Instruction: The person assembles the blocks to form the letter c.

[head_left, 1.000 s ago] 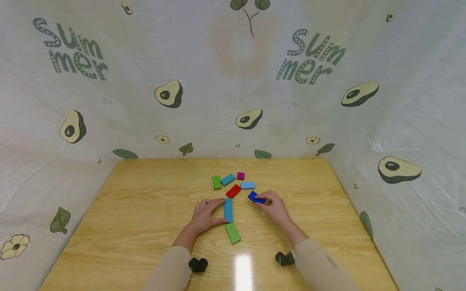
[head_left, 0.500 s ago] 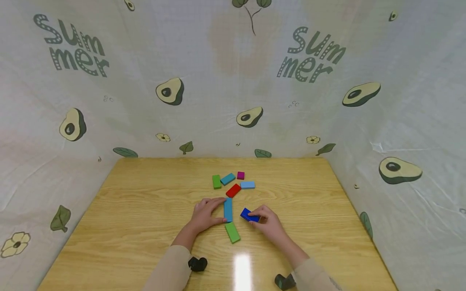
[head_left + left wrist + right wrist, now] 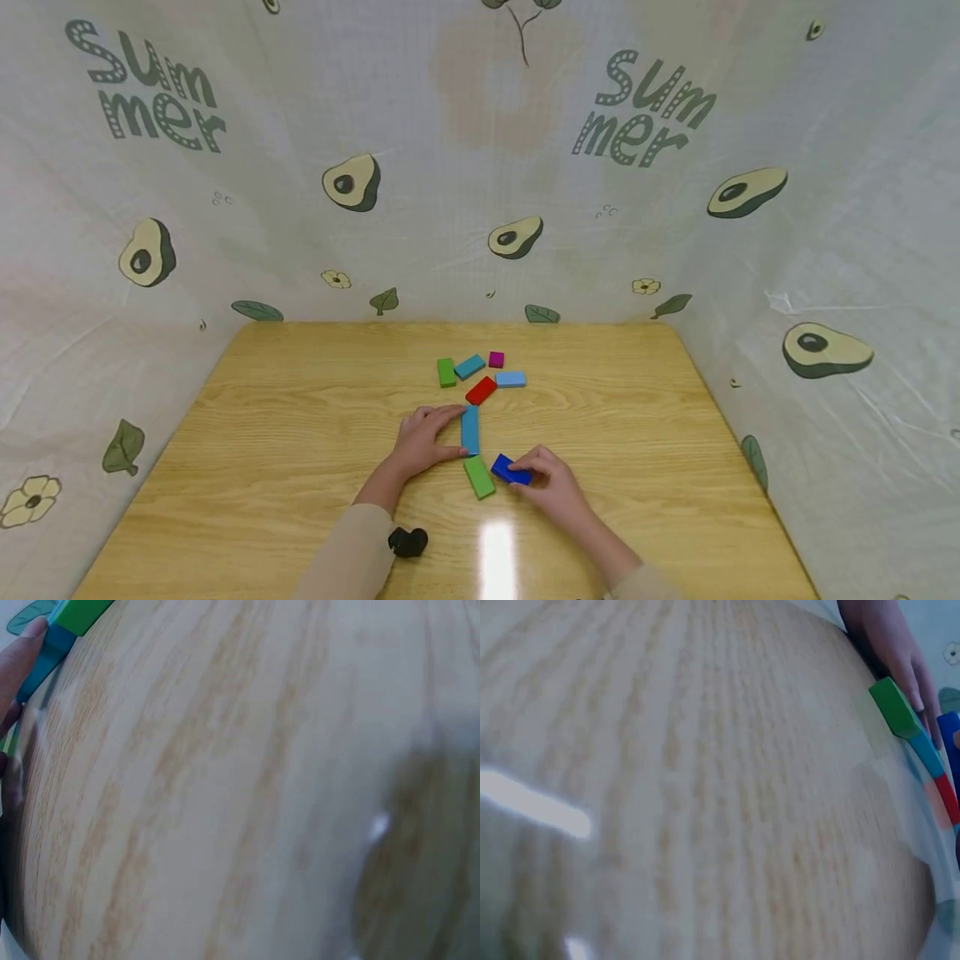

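In the head view my left hand holds a light blue block by its two ends, index finger at the far end and thumb at the near one. A green block meets the near end, slanting right. My right hand pinches a dark blue block between thumb and fingers, just right of the green block. A red block lies at the far end of the light blue one. The right wrist view catches the dark blue block at its edge, beside the green block.
Beyond the red block lie a pale blue block, a teal block, a small magenta block and another green block. A printed cloth encloses the wooden table at the back and sides.
My right hand has brought the dark blue block toward me and slightly left, from beside the red block to beside the near green block. The left hand stays in place.
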{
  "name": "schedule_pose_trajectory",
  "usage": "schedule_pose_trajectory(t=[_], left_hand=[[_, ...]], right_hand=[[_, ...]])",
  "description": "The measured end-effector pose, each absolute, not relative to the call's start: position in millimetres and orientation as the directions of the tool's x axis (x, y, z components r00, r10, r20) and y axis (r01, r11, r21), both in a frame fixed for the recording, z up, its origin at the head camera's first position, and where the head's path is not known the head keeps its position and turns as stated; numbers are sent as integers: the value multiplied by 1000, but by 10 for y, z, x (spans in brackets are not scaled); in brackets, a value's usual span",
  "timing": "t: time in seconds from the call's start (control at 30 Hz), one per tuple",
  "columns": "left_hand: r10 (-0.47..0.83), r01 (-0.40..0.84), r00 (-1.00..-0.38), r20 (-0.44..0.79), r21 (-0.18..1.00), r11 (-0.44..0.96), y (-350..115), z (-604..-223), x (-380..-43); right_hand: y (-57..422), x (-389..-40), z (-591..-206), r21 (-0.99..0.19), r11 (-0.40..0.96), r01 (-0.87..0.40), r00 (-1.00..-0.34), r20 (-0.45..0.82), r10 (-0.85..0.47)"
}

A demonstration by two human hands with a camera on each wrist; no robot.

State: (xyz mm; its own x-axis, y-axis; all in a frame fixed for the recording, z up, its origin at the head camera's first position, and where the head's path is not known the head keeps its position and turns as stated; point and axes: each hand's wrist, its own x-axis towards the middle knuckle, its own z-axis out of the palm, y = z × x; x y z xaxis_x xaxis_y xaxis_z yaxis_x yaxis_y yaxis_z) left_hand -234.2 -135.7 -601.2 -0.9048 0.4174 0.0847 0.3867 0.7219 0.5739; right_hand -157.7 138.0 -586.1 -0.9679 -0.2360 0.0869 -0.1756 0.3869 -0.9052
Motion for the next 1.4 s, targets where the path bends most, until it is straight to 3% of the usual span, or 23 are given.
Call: schedule_pose_trajectory(t=[0.23, 0.57, 0.87, 1.4], left_hand=[[416, 388, -905, 82, 561, 732, -1343, -5992, -2350], [413, 390, -906, 91, 555, 734, -1340, -6011, -2375], [406, 381, -910, 82, 548, 745, -1325, -6006, -2393], [396, 367, -916, 71, 549, 751, -1317, -6035, -2399]], right_hand=[[1383, -1466, -5923, -908, 369, -197, -965, 114, -235], [1416, -1288, -5993, -824, 369, -430, -891, 322, -320], [1422, -1220, -5971, -827, 327, -457, -868, 334, -368], [1342, -1204, -6052, -760, 428, -490, -866, 367, -339]])
